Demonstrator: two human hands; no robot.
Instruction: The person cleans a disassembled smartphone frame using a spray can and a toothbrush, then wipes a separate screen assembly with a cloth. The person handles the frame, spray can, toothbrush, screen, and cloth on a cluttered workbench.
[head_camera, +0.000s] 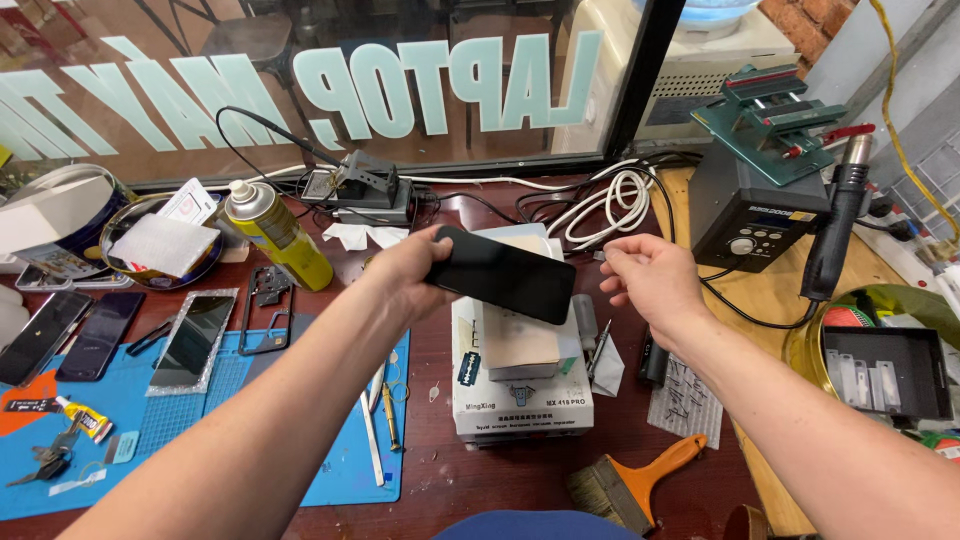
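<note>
My left hand (400, 272) grips a black smartphone (505, 275) by its left end and holds it tilted above a white box-shaped machine (520, 400). My right hand (645, 280) hovers just right of the phone, fingers loosely curled and holding nothing, a little apart from the phone's right end. On the machine's top lie a beige pad (520, 340) and a razor blade (469, 370).
A blue work mat (230, 400) at left carries several phones, a phone frame (265, 310), tweezers and glue. A yellow spray can (280, 235) stands behind it. A hot-air station (760, 210) with its nozzle (835, 220) sits right; an orange-handled brush (640, 480) lies near the front edge.
</note>
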